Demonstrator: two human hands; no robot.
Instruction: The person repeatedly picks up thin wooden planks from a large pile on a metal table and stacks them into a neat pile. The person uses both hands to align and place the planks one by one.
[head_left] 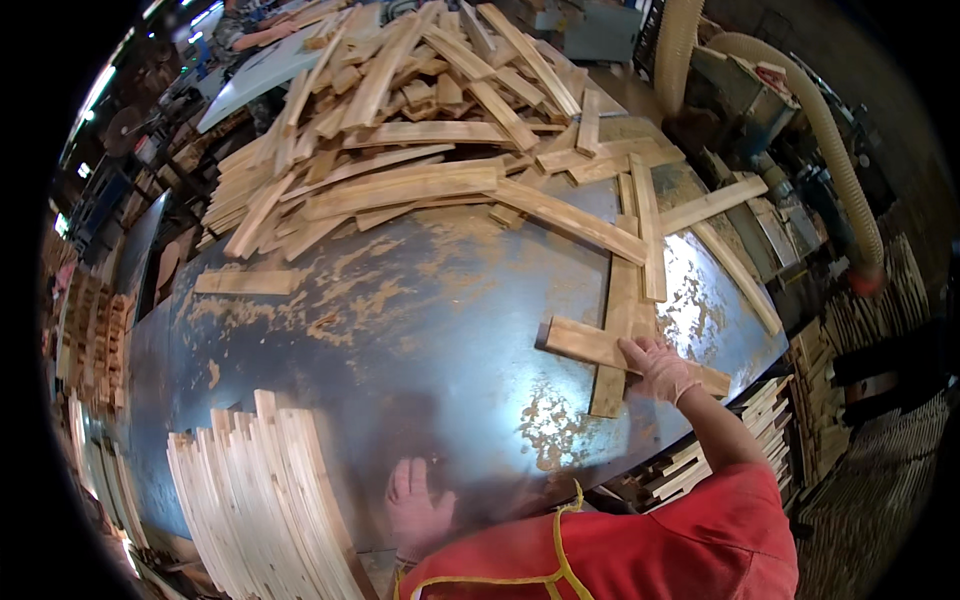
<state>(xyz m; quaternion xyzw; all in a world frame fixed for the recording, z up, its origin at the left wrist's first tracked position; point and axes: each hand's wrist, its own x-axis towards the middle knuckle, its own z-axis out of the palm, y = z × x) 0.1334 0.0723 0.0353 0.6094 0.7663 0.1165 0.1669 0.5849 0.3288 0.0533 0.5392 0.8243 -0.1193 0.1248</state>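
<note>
A light glove covers my right hand (661, 371), and its fingers are closed over a short wooden board (582, 342) at the table's right side. That board lies across a longer wooden plank (608, 389) that points toward me. My left hand (418, 503), also gloved, is near the table's front edge with its fingers spread and nothing in it. To its left stands a row of pale, narrow wooden strips (262, 485) packed side by side. Whether my left palm touches the tabletop, I cannot tell.
A large heap of loose boards (430, 95) covers the far part of the dark metal table (400, 330), which is dusted with sawdust. One board (243, 282) lies apart at left. Ribbed hoses (835, 140) hang at the far right. Another person's arm (262, 36) shows at the far left.
</note>
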